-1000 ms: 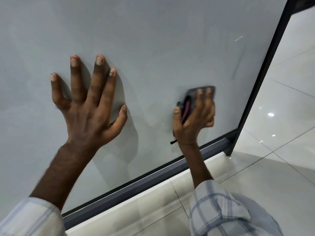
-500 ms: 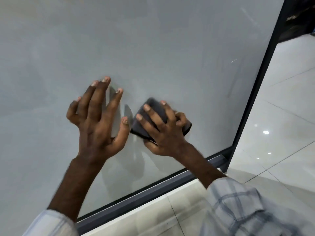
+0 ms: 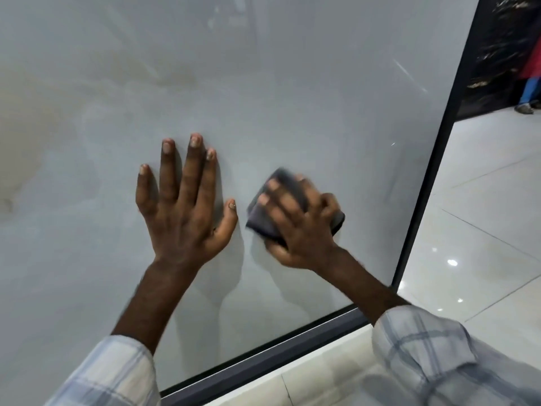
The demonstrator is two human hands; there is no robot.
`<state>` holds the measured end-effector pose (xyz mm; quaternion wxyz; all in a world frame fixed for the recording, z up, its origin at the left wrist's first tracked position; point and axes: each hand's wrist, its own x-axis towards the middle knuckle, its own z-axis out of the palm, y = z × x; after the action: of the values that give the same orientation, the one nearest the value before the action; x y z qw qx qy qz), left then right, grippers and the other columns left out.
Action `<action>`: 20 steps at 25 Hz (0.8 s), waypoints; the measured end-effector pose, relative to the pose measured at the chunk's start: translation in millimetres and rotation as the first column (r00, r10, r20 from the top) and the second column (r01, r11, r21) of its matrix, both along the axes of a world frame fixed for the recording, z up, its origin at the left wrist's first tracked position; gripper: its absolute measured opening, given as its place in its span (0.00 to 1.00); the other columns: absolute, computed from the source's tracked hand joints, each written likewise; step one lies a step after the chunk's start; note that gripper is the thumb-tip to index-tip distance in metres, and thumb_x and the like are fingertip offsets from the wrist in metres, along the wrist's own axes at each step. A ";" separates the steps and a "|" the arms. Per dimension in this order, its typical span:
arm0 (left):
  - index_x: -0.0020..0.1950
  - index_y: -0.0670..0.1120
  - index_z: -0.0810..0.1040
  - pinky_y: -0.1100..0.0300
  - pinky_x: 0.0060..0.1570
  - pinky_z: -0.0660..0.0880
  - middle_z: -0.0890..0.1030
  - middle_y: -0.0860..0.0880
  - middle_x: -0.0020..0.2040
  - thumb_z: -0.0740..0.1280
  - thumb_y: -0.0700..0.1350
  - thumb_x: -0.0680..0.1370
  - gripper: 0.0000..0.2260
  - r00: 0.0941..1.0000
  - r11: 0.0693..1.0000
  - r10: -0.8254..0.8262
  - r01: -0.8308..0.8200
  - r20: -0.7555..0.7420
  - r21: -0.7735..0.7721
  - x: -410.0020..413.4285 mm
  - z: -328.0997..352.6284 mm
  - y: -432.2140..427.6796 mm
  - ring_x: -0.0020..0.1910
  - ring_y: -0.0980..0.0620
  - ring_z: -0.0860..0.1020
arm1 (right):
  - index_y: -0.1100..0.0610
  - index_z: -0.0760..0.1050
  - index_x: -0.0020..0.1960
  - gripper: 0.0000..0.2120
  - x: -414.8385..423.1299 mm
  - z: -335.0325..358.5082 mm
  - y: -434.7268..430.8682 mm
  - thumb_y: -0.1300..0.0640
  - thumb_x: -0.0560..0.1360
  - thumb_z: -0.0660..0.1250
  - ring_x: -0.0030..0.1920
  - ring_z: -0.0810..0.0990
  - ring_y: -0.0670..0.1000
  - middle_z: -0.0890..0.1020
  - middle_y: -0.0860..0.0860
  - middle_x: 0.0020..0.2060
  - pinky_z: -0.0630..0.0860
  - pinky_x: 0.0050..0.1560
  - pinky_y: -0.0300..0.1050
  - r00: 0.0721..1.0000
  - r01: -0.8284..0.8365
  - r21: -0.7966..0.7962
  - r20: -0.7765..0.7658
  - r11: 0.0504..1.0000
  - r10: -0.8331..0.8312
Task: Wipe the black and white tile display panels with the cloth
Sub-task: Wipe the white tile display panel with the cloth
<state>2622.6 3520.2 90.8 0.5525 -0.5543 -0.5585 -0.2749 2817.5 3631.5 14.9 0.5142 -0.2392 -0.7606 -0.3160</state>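
Note:
A large pale grey-white tile panel (image 3: pixel 263 83) fills most of the head view, framed by a dark metal edge. My left hand (image 3: pixel 184 200) lies flat on it with fingers spread and straight. Just to its right, my right hand (image 3: pixel 298 227) presses a folded dark grey cloth (image 3: pixel 263 218) against the panel; the fingers lie over the cloth and the thumb tucks under its lower edge. The right hand and cloth are motion-blurred. A black tile panel (image 3: pixel 497 54) stands at the far upper right.
The dark frame (image 3: pixel 424 186) runs down the panel's right side and along its bottom (image 3: pixel 263 358). Glossy white floor tiles (image 3: pixel 483 230) spread to the right. A person's legs (image 3: pixel 530 92) stand by the black panel at the far right.
My right hand swept the cloth left toward my left hand, then back a little to the right. My left hand flattened its fingers on the panel. The view tilted upward.

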 end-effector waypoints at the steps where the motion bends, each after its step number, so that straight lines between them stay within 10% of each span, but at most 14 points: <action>1: 0.83 0.40 0.61 0.37 0.78 0.49 0.59 0.41 0.83 0.64 0.54 0.81 0.34 1.000 1.000 -0.005 0.005 -0.003 -0.004 0.4 0.4 -0.3 0.83 0.40 0.50 | 0.48 0.67 0.78 0.35 7.8 1.1 5.0 0.40 0.74 0.67 0.75 0.67 0.63 0.67 0.48 0.78 0.62 0.61 0.59 0.978 -0.044 0.146 0.206 0.988 0.013; 5: 0.81 0.42 0.67 0.38 0.75 0.54 0.64 0.41 0.82 0.64 0.53 0.81 0.30 0.996 0.995 -0.091 0.092 0.020 -0.050 1.5 6.0 -10.1 0.83 0.38 0.57 | 0.46 0.68 0.79 0.32 50.2 66.0 42.8 0.39 0.77 0.66 0.74 0.69 0.62 0.69 0.49 0.79 0.63 0.61 0.62 0.956 -0.066 0.222 0.294 0.973 -0.003; 7: 0.78 0.43 0.72 0.39 0.70 0.59 0.66 0.42 0.81 0.64 0.52 0.81 0.27 0.981 0.978 -0.195 0.194 -0.004 -0.078 1.6 28.9 -21.2 0.80 0.40 0.63 | 0.48 0.69 0.77 0.33 65.6 111.7 53.5 0.39 0.76 0.70 0.73 0.70 0.63 0.70 0.51 0.78 0.64 0.62 0.63 0.997 0.053 0.060 -0.062 0.997 -0.049; 11: 0.80 0.43 0.69 0.42 0.69 0.59 0.62 0.42 0.82 0.62 0.53 0.83 0.27 0.976 0.976 -0.216 0.216 -0.036 0.011 -5.7 109.5 -27.7 0.80 0.41 0.63 | 0.52 0.65 0.79 0.34 18.9 140.9 27.7 0.39 0.77 0.67 0.75 0.67 0.61 0.67 0.52 0.80 0.63 0.69 0.64 0.691 -0.042 -0.325 -0.692 0.945 -0.208; 14: 0.83 0.43 0.63 0.40 0.73 0.56 0.59 0.41 0.84 0.60 0.55 0.83 0.30 0.994 0.996 -0.082 0.085 -0.068 0.039 -15.3 133.7 -14.9 0.82 0.41 0.58 | 0.51 0.66 0.78 0.35 -11.2 108.5 1.6 0.41 0.74 0.69 0.75 0.67 0.65 0.68 0.53 0.79 0.63 0.62 0.62 0.964 -0.004 -0.070 -0.267 0.998 -0.014; 17: 0.84 0.42 0.59 0.35 0.76 0.56 0.59 0.42 0.84 0.60 0.55 0.83 0.32 0.993 1.000 0.004 -0.003 -0.117 0.009 -17.7 113.5 -6.7 0.83 0.37 0.56 | 0.46 0.70 0.76 0.30 18.9 124.4 21.1 0.40 0.76 0.66 0.76 0.68 0.63 0.68 0.51 0.79 0.62 0.61 0.61 0.930 -0.155 0.285 0.364 0.946 0.043; 20: 0.84 0.42 0.60 0.35 0.77 0.56 0.60 0.42 0.83 0.62 0.55 0.82 0.33 0.994 1.000 -0.012 0.014 -0.107 0.023 -16.3 103.7 -3.1 0.83 0.37 0.57 | 0.46 0.70 0.76 0.29 51.1 183.0 53.2 0.39 0.77 0.67 0.75 0.69 0.63 0.70 0.52 0.78 0.61 0.64 0.61 0.991 -0.034 0.221 0.135 0.975 0.004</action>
<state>2606.3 3517.1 194.5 0.5863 -0.5654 -0.5211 -0.2549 2868.5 3684.7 198.0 0.4888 -0.1509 -0.7553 -0.4097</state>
